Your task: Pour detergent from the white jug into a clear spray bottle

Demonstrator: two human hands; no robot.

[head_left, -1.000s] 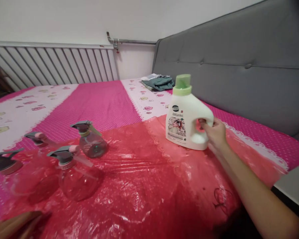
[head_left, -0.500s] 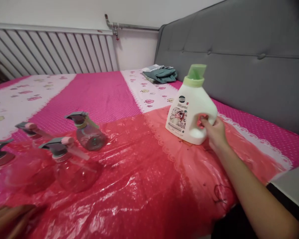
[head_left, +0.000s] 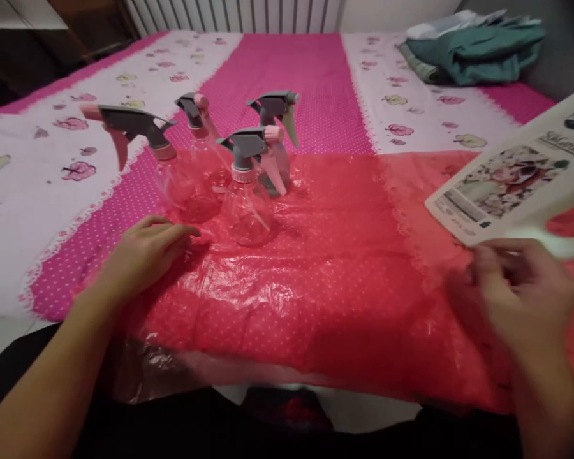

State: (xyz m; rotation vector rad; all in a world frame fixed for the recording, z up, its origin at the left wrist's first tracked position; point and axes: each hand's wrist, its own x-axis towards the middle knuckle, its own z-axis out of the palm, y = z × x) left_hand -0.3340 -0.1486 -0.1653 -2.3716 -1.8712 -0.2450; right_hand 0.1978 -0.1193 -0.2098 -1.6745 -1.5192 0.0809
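Observation:
My left hand (head_left: 155,248) lies with stretched fingers on a thin red plastic sheet (head_left: 335,274), holding nothing. Just beyond its fingertips is a clear round-bodied spray bottle (head_left: 249,217) with a grey and pink trigger head. Close behind stand a similar one on the left (head_left: 179,185), a farther pink-collared one (head_left: 210,159) and a grey-tinted one (head_left: 277,162). My right hand (head_left: 526,293), a little blurred, is loosely curled with a gap between thumb and fingers; nothing shows in it. Just behind it stands a white detergent jug (head_left: 511,182), its top cut off by the frame.
The bed is covered by a pink and white patterned sheet (head_left: 296,76). Folded green clothes (head_left: 478,48) lie at the far right near the grey headboard (head_left: 564,44). A white radiator (head_left: 234,16) runs along the back wall.
My right hand has let go of the jug's handle and come down in front of it. My left hand now rests near the spray bottles. The view has turned left and down.

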